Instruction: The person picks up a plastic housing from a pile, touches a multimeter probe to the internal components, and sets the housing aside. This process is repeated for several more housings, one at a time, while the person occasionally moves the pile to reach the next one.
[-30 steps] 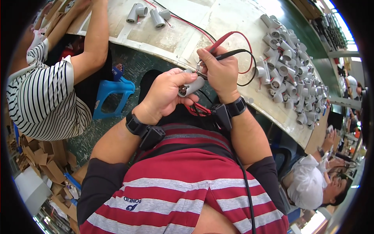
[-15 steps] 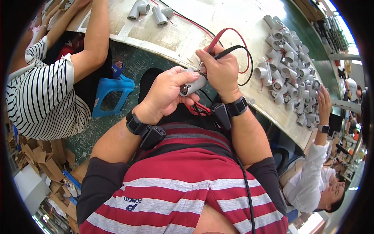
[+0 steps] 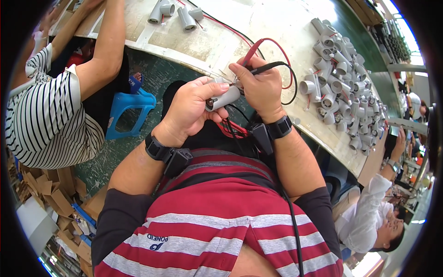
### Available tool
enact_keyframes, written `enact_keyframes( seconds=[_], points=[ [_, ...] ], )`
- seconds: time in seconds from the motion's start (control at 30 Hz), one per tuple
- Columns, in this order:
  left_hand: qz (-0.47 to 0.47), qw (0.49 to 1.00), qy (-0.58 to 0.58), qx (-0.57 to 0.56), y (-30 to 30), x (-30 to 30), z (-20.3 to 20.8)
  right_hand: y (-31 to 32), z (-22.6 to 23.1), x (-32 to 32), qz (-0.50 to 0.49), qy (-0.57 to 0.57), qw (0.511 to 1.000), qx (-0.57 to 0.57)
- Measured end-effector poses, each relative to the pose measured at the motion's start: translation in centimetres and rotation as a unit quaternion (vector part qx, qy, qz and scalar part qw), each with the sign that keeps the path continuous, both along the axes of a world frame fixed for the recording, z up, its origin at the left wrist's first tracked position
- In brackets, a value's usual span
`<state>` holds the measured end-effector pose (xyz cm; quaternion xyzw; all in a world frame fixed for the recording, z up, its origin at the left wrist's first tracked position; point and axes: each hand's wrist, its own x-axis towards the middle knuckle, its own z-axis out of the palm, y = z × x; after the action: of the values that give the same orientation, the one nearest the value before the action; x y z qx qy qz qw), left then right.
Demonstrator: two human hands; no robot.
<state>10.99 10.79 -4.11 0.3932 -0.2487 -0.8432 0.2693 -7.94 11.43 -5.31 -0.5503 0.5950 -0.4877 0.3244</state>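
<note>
My left hand (image 3: 187, 108) is wrapped round a grey plastic tube-shaped housing (image 3: 224, 99), thumb on top, with the open end facing left. Dark parts show inside that end. My right hand (image 3: 262, 90) pinches a red test probe (image 3: 252, 51) and a black test probe (image 3: 268, 66) together at the housing's far end. The probe tips are partly hidden by my fingers, so I cannot tell exactly what they touch. Red and black leads (image 3: 295, 69) loop off to the right of the probes.
A heap of grey T-shaped housings (image 3: 341, 87) with short wires covers the table's right side. Two more housings (image 3: 186, 19) lie at the far left. A striped-shirted person (image 3: 50, 111) sits left by a blue stool (image 3: 127, 113); a white-sleeved person (image 3: 369, 217) is at right.
The housing has shifted slightly left in my left hand's grip, and the black probe now lies at a flatter angle. The white-sleeved person's hand has drawn away from the heap.
</note>
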Motion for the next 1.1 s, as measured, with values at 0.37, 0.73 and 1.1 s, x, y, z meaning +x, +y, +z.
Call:
enact_keyframes(
  seconds=[0.37, 0.73, 1.1],
  points=[
    [-0.02, 0.98, -0.122, -0.155, 0.4, 0.7, -0.7, -0.2, -0.1, 0.2, -0.007, 0.021, 1.0, 0.01],
    [0.154, 0.907, -0.171, -0.352, 0.2, -0.2, -2.4, -0.1, -0.3, 0.3, -0.01, 0.038, 0.999, 0.001],
    [0.161, 0.918, -0.145, -0.333, -1.3, -0.3, -2.5, -0.1, 0.6, 0.6, -0.016, 0.056, 0.998, -0.017]
  ],
)
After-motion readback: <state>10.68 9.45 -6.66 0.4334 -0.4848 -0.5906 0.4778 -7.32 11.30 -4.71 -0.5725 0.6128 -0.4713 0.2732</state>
